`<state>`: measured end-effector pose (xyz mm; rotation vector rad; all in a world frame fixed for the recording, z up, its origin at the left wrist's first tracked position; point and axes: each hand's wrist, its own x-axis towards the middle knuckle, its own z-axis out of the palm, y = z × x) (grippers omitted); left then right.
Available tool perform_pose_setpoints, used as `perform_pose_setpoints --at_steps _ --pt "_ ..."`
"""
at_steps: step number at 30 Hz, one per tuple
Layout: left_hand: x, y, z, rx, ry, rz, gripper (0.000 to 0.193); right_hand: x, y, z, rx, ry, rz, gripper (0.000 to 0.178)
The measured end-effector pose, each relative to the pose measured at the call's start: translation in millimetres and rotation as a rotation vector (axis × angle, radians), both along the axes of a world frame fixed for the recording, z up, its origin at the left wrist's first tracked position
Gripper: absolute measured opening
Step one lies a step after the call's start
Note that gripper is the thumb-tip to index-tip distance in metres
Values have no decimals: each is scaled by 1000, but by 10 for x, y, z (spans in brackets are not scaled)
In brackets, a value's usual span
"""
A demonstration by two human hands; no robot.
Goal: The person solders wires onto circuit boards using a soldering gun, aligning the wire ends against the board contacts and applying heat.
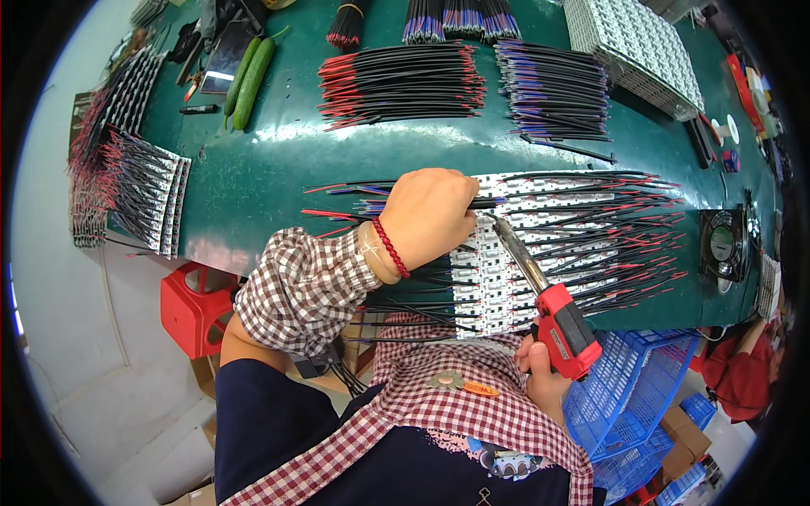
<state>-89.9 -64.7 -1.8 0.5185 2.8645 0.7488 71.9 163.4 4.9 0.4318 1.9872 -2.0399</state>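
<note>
My left hand, with a red bead bracelet at its wrist, is closed on a small bunch of black wires with blue ends. Their other ends poke out past my fingers over the white circuit board panel. In my right hand is a red and black soldering iron. Its metal tip points up and left, close by the wire ends at my left fingers; whether it touches the board cannot be made out. Rows of black wires with red tips stick out from both sides of the panel.
Loose black wires with red ends and blue ends lie in piles farther back. White boards are stacked at back right. Wired panels hang over the left edge. Two cucumbers, a red stool and blue baskets are around.
</note>
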Motion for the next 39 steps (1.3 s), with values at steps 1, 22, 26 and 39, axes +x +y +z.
perform_pose_setpoints --at_steps 1,22,26,39 --pt "2 -1 5 -8 -5 5 16 2 0 -7 10 8 -4 15" --pt "79 4 25 30 52 -38 16 5 65 -33 3 -43 104 13" --pt "75 8 20 35 58 -60 17 33 80 -114 67 -27 111 13" --pt "70 -1 17 8 80 -72 16 19 38 -96 23 -43 20 17"
